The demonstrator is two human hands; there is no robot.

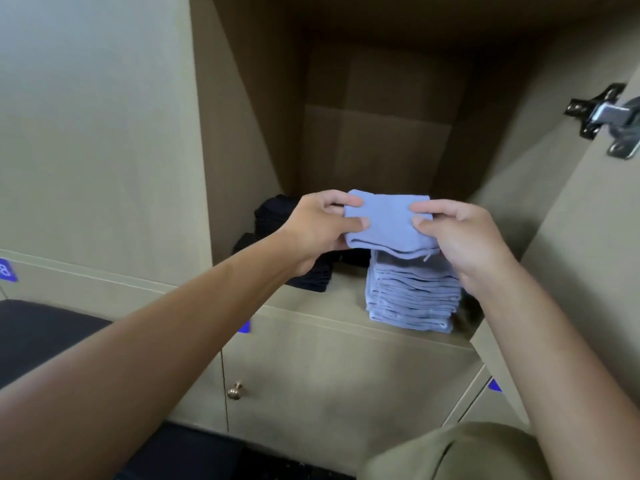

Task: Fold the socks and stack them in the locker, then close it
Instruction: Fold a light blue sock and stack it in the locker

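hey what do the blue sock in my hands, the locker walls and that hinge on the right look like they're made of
Blue sock: soft knit fabric, matte; it bends and creases where it is pinched.
Locker walls: probably laminated board, smooth beige and matte, with flat panels and straight edges.
Hinge: metal, silvery and shiny, catching highlights.

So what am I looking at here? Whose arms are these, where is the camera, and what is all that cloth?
There is no machine here: a person wears a camera on the head, so you look down along their own bare arms. The left hand and right hand pinch the two ends of a folded light blue sock, just above a stack of blue socks on the shelf of an open locker. To the left, partly hidden by the left hand, lies a pile of dark socks. At the right edge, a metal hinge marks the open door.
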